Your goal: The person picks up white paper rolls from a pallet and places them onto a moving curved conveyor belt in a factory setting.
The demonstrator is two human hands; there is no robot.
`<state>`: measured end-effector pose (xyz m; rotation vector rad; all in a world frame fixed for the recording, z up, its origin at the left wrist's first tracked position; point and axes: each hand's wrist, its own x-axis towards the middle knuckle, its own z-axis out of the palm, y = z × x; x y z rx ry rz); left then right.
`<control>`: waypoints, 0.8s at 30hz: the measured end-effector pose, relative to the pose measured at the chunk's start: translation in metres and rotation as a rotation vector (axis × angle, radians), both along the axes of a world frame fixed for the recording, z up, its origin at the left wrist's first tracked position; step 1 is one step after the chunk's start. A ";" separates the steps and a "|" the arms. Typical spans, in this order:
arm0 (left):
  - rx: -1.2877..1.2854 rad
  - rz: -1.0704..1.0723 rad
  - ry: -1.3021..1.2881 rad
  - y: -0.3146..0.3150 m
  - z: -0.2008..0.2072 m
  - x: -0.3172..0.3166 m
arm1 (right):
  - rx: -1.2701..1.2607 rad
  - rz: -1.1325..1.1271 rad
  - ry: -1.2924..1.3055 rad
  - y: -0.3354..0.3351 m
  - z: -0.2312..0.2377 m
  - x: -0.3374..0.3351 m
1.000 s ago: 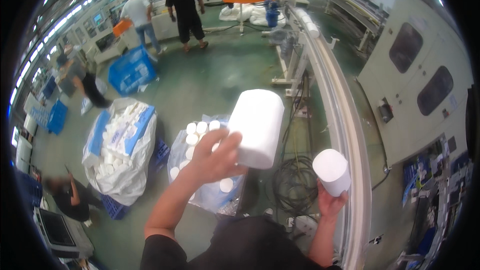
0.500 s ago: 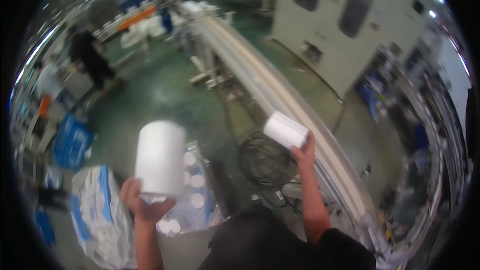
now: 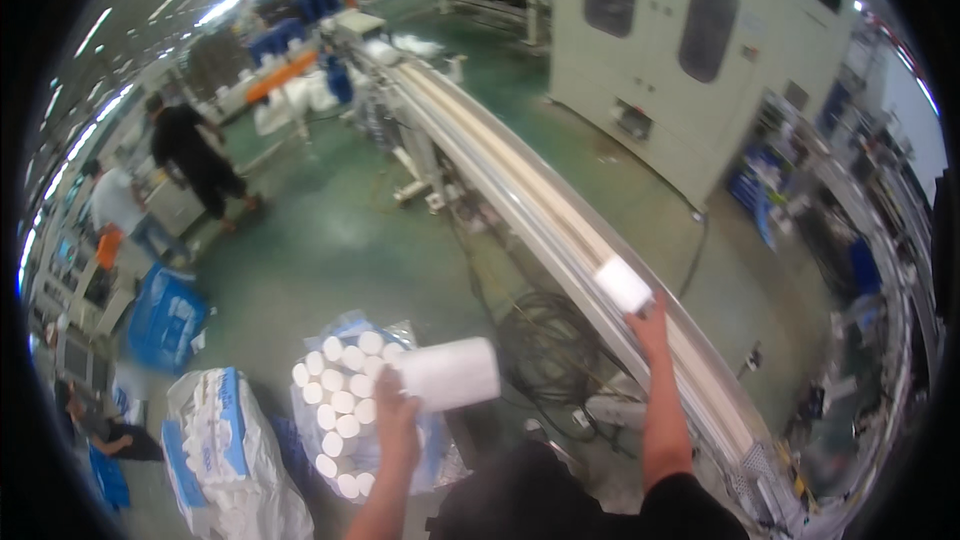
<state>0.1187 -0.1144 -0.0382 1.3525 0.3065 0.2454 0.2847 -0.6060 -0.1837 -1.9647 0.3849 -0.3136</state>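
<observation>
My left hand (image 3: 397, 415) is closed on one end of a white paper roll (image 3: 452, 374), which lies nearly sideways in front of the open bag. Below and left of it, a clear and blue plastic bag (image 3: 455, 460) holds several upright white rolls (image 3: 342, 402), their round ends facing up. At the right, my right hand (image 3: 650, 325) grips the near end of another white roll (image 3: 623, 285) over the conveyor belt (image 3: 560, 210). Whether that roll touches the belt, I cannot tell.
A full white-and-blue sack (image 3: 235, 455) stands left of the bag, with a blue bag (image 3: 165, 320) behind it. Coiled dark cables (image 3: 548, 335) lie beside the conveyor. A large pale machine cabinet (image 3: 640, 70) stands beyond it. Two people (image 3: 195, 155) are at the far left.
My left hand has moved right, tipping its roll from upright to sideways. My right hand has carried its roll right, over the belt. More of the bagged rolls now show.
</observation>
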 end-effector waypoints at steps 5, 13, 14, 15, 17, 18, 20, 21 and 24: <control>-0.216 -0.125 0.073 -0.046 0.011 0.015 | 0.223 0.341 0.059 0.098 0.090 -0.069; -0.192 -0.410 0.039 -0.090 0.002 0.011 | 0.933 0.636 0.082 0.174 0.121 -0.149; -0.177 -0.465 0.029 -0.095 -0.002 0.009 | 1.010 0.619 0.053 0.166 0.113 -0.152; -0.152 -0.511 0.022 -0.098 -0.004 0.008 | 1.102 0.579 0.045 0.156 0.105 -0.154; -0.162 -0.590 0.086 -0.104 -0.016 0.012 | 1.293 0.527 0.041 0.134 0.090 -0.155; -0.165 -0.615 0.119 -0.105 -0.020 0.014 | 1.308 0.427 -0.002 0.120 0.090 -0.154; -0.133 -0.626 0.144 -0.107 -0.023 0.016 | 1.139 0.188 -0.081 0.080 0.074 -0.134; -0.125 -0.616 0.154 -0.103 -0.028 0.015 | 1.043 0.043 -0.092 0.065 0.076 -0.121; -0.106 -0.597 0.238 -0.083 -0.043 0.001 | 0.659 -0.312 -0.064 0.019 0.027 -0.084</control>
